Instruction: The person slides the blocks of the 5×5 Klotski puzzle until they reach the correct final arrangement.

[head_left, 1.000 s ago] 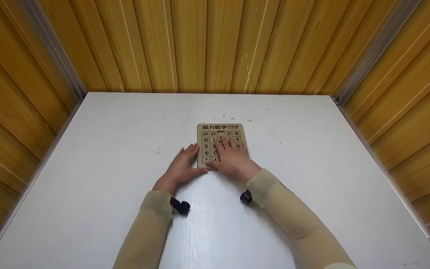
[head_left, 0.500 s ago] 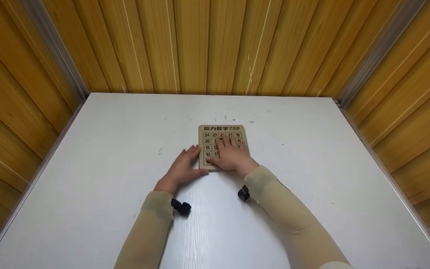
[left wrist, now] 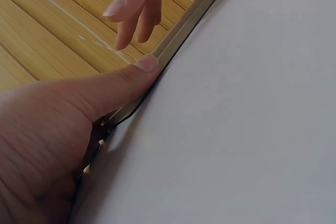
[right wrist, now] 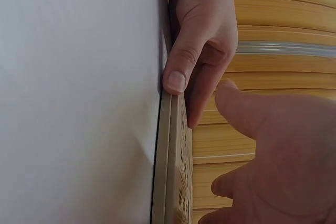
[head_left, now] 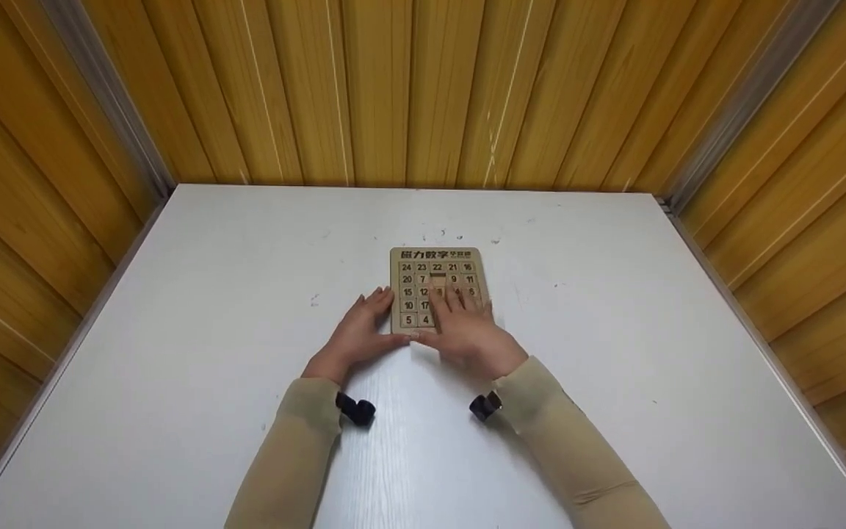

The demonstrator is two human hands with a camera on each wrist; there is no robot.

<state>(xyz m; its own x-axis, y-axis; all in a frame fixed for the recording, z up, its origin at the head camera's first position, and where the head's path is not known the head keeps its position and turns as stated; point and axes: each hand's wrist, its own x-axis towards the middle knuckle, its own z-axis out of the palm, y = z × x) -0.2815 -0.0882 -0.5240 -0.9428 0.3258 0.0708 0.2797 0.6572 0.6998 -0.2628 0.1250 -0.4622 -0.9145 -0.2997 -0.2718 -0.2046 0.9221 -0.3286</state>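
Observation:
A wooden number slide puzzle (head_left: 441, 254) lies flat on the white table, with numbered tiles under a line of dark printed characters. Its vacant slot (head_left: 438, 280) shows in the second row, just below tile 22 (head_left: 438, 267). My left hand (head_left: 357, 330) holds the near left corner, fingers along the left side. In the left wrist view its thumb (left wrist: 146, 64) presses the near edge. Spread over the lower right tiles is my right hand (head_left: 471, 330), fingers extended, covering several of them. In the right wrist view the right hand (right wrist: 289, 150) hovers over the puzzle's face.
The white table (head_left: 283, 242) surrounds the puzzle, with small dark marks (head_left: 443, 234) beyond it. Yellow wood-look panels (head_left: 371, 88) stand behind the table and at both sides. A black wrist device (head_left: 356, 409) sits at each cuff.
Tile 22 has slid up into the top row, leaving the vacant slot below it. My right hand has drawn back toward the near edge; my left hand keeps its place.

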